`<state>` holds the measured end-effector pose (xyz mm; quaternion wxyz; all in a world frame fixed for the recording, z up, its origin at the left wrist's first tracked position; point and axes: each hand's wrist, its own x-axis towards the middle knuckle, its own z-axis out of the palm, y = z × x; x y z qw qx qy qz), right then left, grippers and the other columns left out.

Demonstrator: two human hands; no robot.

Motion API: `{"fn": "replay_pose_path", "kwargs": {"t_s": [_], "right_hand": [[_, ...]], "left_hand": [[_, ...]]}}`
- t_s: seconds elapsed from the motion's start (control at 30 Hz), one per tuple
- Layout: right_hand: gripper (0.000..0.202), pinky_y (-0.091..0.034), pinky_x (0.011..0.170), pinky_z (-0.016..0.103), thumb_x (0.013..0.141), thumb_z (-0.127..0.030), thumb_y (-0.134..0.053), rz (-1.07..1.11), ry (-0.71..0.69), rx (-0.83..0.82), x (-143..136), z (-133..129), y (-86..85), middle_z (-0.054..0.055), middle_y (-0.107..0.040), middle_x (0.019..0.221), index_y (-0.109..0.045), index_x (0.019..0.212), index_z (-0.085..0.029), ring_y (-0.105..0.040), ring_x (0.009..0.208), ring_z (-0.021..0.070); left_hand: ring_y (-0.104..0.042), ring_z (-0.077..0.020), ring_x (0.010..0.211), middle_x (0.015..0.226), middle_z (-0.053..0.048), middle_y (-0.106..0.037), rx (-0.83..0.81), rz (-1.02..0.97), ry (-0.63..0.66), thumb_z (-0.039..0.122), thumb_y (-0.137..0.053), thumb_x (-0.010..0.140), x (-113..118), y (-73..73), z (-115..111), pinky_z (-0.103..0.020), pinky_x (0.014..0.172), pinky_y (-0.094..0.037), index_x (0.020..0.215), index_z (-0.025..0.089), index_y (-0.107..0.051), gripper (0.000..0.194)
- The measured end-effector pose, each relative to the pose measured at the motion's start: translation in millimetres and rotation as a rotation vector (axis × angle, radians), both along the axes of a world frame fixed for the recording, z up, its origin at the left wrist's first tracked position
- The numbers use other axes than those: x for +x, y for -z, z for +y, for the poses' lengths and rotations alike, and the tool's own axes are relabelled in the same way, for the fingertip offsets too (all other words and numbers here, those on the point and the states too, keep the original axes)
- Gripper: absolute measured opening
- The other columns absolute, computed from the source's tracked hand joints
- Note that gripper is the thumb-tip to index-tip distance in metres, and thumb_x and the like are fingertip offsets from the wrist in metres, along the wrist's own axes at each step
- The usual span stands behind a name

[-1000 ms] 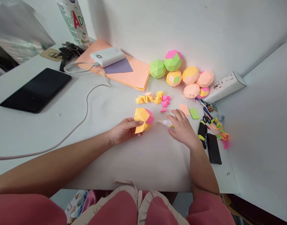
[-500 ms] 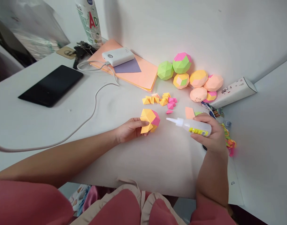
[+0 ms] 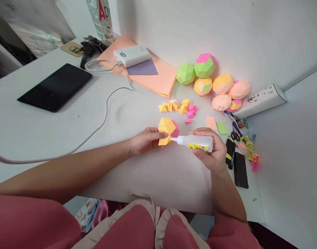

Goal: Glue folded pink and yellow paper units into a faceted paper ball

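Note:
My left hand (image 3: 148, 141) is closed on a partly built paper ball (image 3: 166, 125) of yellow and pink folded pieces, with the thumb across its yellow side. In my right hand (image 3: 212, 148) is a white glue bottle (image 3: 198, 142) with a yellow label, held level. Its thin nozzle points left, and the tip is at the yellow paper beside my left thumb; whether it touches I cannot tell. Just beyond the ball lie small folded yellow pieces (image 3: 183, 109) and pink pieces (image 3: 190, 112).
Several finished paper balls (image 3: 205, 65) rest against the wall. Orange paper sheets (image 3: 160, 81) lie under a white power bank (image 3: 132, 55), whose cable (image 3: 105, 117) crosses the table. A black tablet (image 3: 57, 86) is at left. Scissors (image 3: 235, 136) and paper scraps (image 3: 251, 155) are at right.
My right hand has brought the glue bottle left, from apart from the paper ball to the ball's yellow side. My left hand keeps its hold. The view has shifted slightly.

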<state>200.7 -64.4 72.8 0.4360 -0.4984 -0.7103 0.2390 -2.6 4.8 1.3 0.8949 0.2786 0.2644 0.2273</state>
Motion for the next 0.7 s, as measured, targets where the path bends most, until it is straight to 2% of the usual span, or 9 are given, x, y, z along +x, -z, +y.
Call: {"fn": "replay_pose_path", "kwargs": {"t_s": [0.23, 0.5, 0.7], "right_hand": [[0.035, -0.051, 0.072, 0.040, 0.072, -0.035, -0.070, -0.067, -0.027, 0.099, -4.7, 0.2, -0.4, 0.008, -0.065, 0.093, -0.059, 0.103, -0.024, -0.060, 0.087, 0.0236], [0.035, -0.051, 0.070, 0.041, 0.072, -0.038, -0.069, -0.147, -0.051, 0.187, -7.0, -1.1, 0.1, 0.009, -0.065, 0.094, -0.057, 0.103, -0.025, -0.061, 0.085, 0.0241], [0.037, -0.052, 0.071, 0.041, 0.073, -0.035, -0.070, -0.120, -0.084, 0.177, -7.0, -0.9, -0.4, 0.010, -0.065, 0.096, -0.057, 0.105, -0.024, -0.061, 0.086, 0.0239]], "left_hand": [[-0.058, -0.0163, 0.065, 0.064, -0.005, -0.063, -0.005, -0.004, 0.001, 0.027, -0.070, 0.072, 0.0, 0.1, 0.7, -0.029, 0.061, -0.044, 0.071, 0.013, -0.067, 0.015], [-0.056, -0.0157, 0.068, 0.065, -0.004, -0.062, 0.002, -0.013, -0.001, 0.028, -0.070, 0.072, 0.3, 2.9, 1.0, -0.029, 0.064, -0.043, 0.072, 0.013, -0.068, 0.015], [-0.055, -0.0144, 0.067, 0.067, -0.003, -0.061, 0.013, -0.016, 0.002, 0.027, -0.069, 0.074, 0.1, 2.9, 0.7, -0.027, 0.063, -0.042, 0.074, 0.013, -0.067, 0.015]]}}
